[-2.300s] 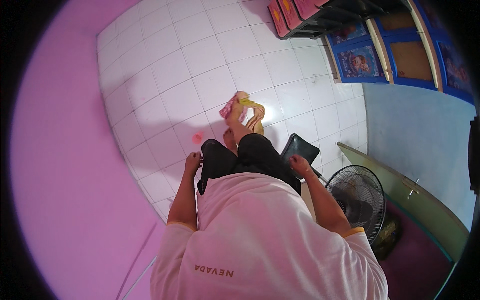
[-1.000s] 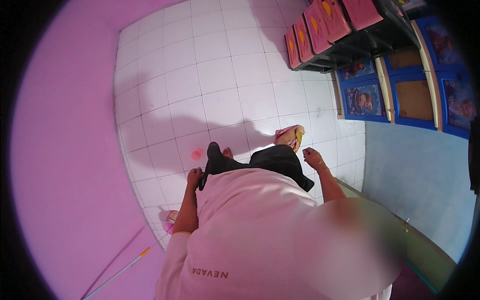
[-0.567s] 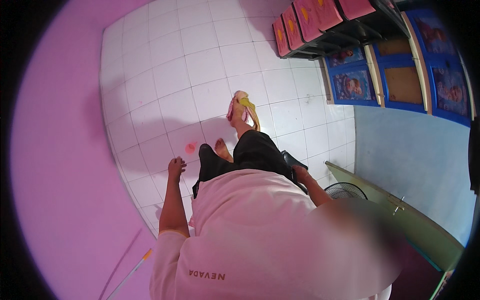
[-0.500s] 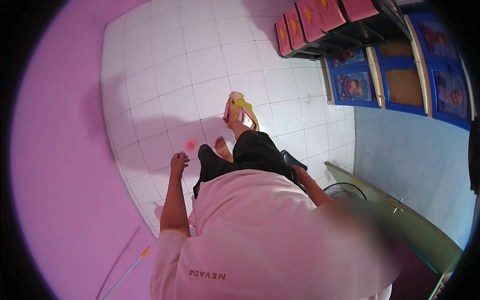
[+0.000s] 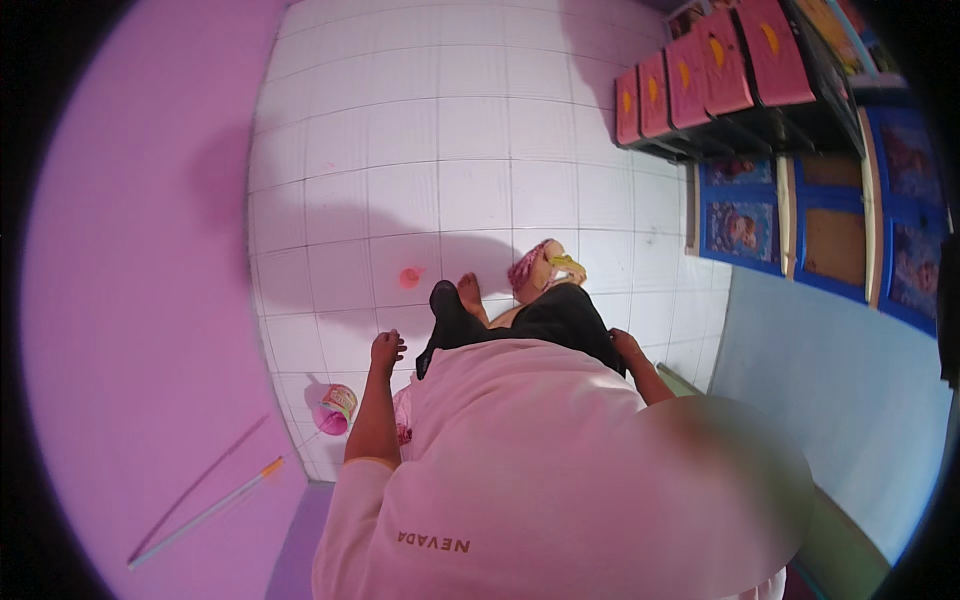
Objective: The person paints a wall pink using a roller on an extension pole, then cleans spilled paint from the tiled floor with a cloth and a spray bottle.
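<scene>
My left hand [image 5: 388,350] hangs beside my left thigh, its loosely bent fingers apart and nothing in it. By the right side of my black shorts [image 5: 560,325] is my right hand [image 5: 625,346], where no held thing shows; its fingers are small and partly lost against the shorts. A crumpled pink and yellow cloth [image 5: 545,268] lies on the tiles at my right foot, which is mostly hidden. My bare left foot [image 5: 470,292] stands on the floor, with a small round pink thing [image 5: 410,276], a puddle or a dish, to its left.
A pink bucket [image 5: 337,405] stands near the left wall, with patterned pink fabric [image 5: 403,415] beside me. A stick with an orange end [image 5: 205,515] leans at the lower left. Pink drawers [image 5: 710,70] and blue cabinets [image 5: 780,220] line the right side.
The cloth and my right foot have come back closer to my body. My right hand has moved slightly off the shorts' side. The view has shifted, bringing the bucket into sight.
</scene>
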Available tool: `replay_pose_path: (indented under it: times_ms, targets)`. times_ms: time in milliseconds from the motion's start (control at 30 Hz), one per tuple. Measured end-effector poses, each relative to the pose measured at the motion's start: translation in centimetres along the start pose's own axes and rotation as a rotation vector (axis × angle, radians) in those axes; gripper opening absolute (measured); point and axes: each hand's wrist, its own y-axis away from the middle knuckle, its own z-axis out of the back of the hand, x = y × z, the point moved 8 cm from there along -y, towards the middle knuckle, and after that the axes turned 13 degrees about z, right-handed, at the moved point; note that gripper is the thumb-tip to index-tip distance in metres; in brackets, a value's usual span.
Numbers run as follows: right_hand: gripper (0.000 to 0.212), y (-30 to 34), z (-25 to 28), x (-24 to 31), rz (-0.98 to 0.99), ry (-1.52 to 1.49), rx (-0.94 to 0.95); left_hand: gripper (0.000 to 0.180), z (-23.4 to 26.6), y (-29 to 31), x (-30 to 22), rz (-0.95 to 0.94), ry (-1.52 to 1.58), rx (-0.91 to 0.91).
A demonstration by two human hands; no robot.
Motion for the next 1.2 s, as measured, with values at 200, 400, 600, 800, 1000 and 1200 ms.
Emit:
replay_pose_path:
  times_ms: [200,400,600,800,1000,1200]
  targets:
    - [0.031,-3.6,4.8,8.1,0.256,0.127,-0.062,0.035,3.1,-0.5,7.1,0.09,0.159,-0.078]
    - [0.03,-6.8,8.6,14.7,0.306,-0.084,-0.137,0.033,1.1,-2.5,7.1,0.154,0.171,-0.034]
    - [0.031,-8.5,9.3,13.4,0.329,-0.032,-0.163,0.036,-1.0,-3.4,-3.2,0.008,0.081,-0.05]
    - [0.026,-11.7,8.2,7.2,0.281,0.115,0.064,0.034,-0.2,-5.1,-14.6,-0.092,0.105,-0.075]
    - [0.028,-18.9,10.2,5.9,0.282,-0.184,0.045,0.036,-0.1,-7.0,-23.4,0.004,0.055,-0.092]
    - [0.04,-30.0,25.5,17.9,0.284,-0.094,-0.027,0.038,-0.8,-6.4,-30.8,0.12,0.041,-0.11]
